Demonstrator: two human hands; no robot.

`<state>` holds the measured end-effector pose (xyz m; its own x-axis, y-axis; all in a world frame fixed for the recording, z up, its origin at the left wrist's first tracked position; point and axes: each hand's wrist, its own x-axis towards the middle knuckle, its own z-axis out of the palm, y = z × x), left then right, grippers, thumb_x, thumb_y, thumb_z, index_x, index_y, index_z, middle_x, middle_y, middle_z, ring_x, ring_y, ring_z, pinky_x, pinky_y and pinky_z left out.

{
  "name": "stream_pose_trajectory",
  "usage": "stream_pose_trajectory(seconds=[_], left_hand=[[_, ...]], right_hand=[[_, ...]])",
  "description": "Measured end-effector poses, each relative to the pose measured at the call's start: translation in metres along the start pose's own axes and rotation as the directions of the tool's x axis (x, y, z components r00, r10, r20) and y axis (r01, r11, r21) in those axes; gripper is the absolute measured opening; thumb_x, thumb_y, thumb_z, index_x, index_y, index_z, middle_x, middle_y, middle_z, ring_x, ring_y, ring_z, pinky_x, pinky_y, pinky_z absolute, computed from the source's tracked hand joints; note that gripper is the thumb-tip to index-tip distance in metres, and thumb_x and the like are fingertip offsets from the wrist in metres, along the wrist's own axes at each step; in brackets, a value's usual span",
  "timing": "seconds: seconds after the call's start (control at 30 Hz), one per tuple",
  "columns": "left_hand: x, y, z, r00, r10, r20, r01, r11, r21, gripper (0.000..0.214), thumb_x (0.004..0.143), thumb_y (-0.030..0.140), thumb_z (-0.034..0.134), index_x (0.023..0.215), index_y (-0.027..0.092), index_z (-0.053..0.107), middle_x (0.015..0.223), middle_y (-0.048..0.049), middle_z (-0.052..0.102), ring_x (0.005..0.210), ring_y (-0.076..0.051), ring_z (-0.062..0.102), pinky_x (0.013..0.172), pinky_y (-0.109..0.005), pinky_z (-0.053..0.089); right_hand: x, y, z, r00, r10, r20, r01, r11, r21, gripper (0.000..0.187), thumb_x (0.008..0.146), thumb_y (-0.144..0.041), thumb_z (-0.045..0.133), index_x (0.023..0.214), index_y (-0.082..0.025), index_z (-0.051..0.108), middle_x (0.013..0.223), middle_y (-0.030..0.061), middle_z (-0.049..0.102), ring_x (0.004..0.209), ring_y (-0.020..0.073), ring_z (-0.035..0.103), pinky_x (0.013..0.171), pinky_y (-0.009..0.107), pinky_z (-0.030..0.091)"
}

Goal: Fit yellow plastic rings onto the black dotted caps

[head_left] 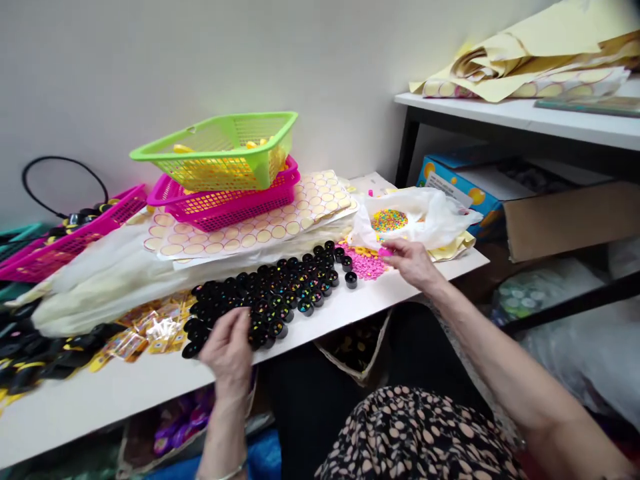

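Note:
My left hand (229, 350) hovers at the near edge of a cluster of small black round caps (270, 293), fingers curled over the nearest ones; what they hold is hidden. My right hand (413, 261) reaches to the right end of the white table (150, 377), pinching a small pink piece (385, 252) beside a heap of pink beads (365, 263). Behind it lies an open white plastic bag (430, 217) showing multicoloured beads (389, 220).
A green basket (220, 150) sits stacked in a pink basket (225, 203) on sheets of round stickers (260, 223). Another pink basket (65, 233) and black parts lie at left. Shiny yellow packets (150, 330) lie near the caps. A shelf (525, 113) with paper and a cardboard box (565, 217) stand right.

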<state>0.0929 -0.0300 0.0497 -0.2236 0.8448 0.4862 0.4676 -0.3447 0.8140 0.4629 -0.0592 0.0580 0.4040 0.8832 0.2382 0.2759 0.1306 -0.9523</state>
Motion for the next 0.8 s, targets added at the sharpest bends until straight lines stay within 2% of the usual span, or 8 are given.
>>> stream_pose_trajectory(seconds=[0.13, 0.23, 0.33, 0.4, 0.5, 0.57, 0.63, 0.8], left_hand=[[-0.072, 0.038, 0.074, 0.925, 0.073, 0.374, -0.052, 0.997, -0.064, 0.019, 0.077, 0.031, 0.057, 0.087, 0.018, 0.065, 0.088, -0.0063, 0.065, 0.078, -0.016, 0.060, 0.074, -0.029, 0.049], [-0.095, 0.046, 0.117, 0.868, 0.066, 0.492, -0.063, 0.998, -0.023, 0.019, 0.080, 0.031, 0.053, 0.088, 0.017, 0.063, 0.083, -0.0063, 0.062, 0.070, -0.014, 0.057, 0.065, -0.026, 0.046], [-0.095, 0.044, 0.141, 0.877, 0.048, 0.479, -0.112, 0.988, 0.106, 0.018, 0.082, 0.029, 0.049, 0.087, 0.017, 0.062, 0.075, -0.0038, 0.057, 0.067, -0.013, 0.052, 0.066, -0.026, 0.043], [-0.089, 0.043, 0.151, 0.887, 0.030, 0.461, -0.123, 0.977, 0.173, 0.019, 0.082, 0.029, 0.049, 0.087, 0.017, 0.062, 0.072, -0.0023, 0.054, 0.064, -0.012, 0.050, 0.065, -0.025, 0.041], [-0.083, 0.046, 0.163, 0.894, -0.021, 0.449, -0.109, 0.959, 0.262, 0.020, 0.081, 0.033, 0.050, 0.087, 0.019, 0.062, 0.071, -0.0006, 0.053, 0.063, -0.012, 0.049, 0.062, -0.023, 0.038], [-0.080, 0.048, 0.170, 0.895, -0.073, 0.441, -0.086, 0.940, 0.330, 0.022, 0.079, 0.038, 0.051, 0.085, 0.019, 0.061, 0.069, 0.0005, 0.053, 0.063, -0.012, 0.049, 0.061, -0.023, 0.036], [-0.078, 0.051, 0.174, 0.886, -0.126, 0.446, -0.062, 0.922, 0.383, 0.027, 0.078, 0.044, 0.052, 0.082, 0.020, 0.061, 0.064, 0.0016, 0.052, 0.061, -0.012, 0.049, 0.060, -0.023, 0.034], [-0.073, 0.053, 0.177, 0.841, -0.282, 0.461, 0.056, 0.894, 0.445, 0.043, 0.072, 0.054, 0.056, 0.100, 0.023, 0.061, 0.058, 0.0044, 0.054, 0.056, -0.011, 0.049, 0.056, -0.023, 0.031]], right_hand=[[-0.042, 0.013, 0.013, 0.983, 0.174, 0.055, -0.183, 0.940, 0.287, 0.028, 0.061, -0.030, 0.072, 0.082, -0.015, 0.062, 0.061, -0.0029, 0.057, 0.053, 0.0104, 0.050, 0.054, 0.026, 0.042], [-0.048, 0.020, 0.000, 0.974, 0.221, 0.047, -0.223, 0.909, 0.352, 0.029, 0.061, -0.030, 0.072, 0.083, -0.016, 0.059, 0.063, -0.0024, 0.058, 0.053, 0.0110, 0.052, 0.056, 0.027, 0.044], [-0.017, 0.022, -0.028, 0.997, 0.055, -0.053, -0.047, 0.989, 0.141, 0.029, 0.068, -0.031, 0.066, 0.092, -0.016, 0.060, 0.073, 0.0014, 0.060, 0.061, 0.0131, 0.053, 0.060, 0.028, 0.044], [0.020, 0.022, -0.045, 0.990, -0.111, -0.082, 0.094, 0.978, -0.185, 0.026, 0.072, -0.029, 0.060, 0.095, -0.016, 0.062, 0.083, 0.0049, 0.062, 0.070, 0.0156, 0.054, 0.066, 0.030, 0.044], [0.076, 0.022, -0.055, 0.989, -0.135, 0.068, 0.144, 0.704, -0.695, 0.022, 0.074, -0.021, 0.051, 0.090, -0.016, 0.065, 0.091, 0.0090, 0.063, 0.083, 0.0214, 0.055, 0.072, 0.032, 0.043], [0.105, 0.023, -0.048, 0.986, -0.023, 0.163, 0.154, 0.483, -0.862, 0.026, 0.072, -0.014, 0.049, 0.091, -0.015, 0.066, 0.094, 0.0126, 0.064, 0.091, 0.0256, 0.055, 0.074, 0.033, 0.042], [0.126, 0.026, -0.033, 0.973, 0.074, 0.220, 0.182, 0.346, -0.921, 0.029, 0.070, -0.011, 0.049, 0.094, -0.011, 0.066, 0.095, 0.0170, 0.064, 0.096, 0.0284, 0.055, 0.074, 0.034, 0.042], [0.151, 0.044, 0.003, 0.882, 0.231, 0.412, 0.333, 0.314, -0.889, 0.026, 0.069, -0.013, 0.053, 0.091, -0.011, 0.067, 0.092, 0.0187, 0.066, 0.089, 0.0262, 0.060, 0.072, 0.032, 0.041]])
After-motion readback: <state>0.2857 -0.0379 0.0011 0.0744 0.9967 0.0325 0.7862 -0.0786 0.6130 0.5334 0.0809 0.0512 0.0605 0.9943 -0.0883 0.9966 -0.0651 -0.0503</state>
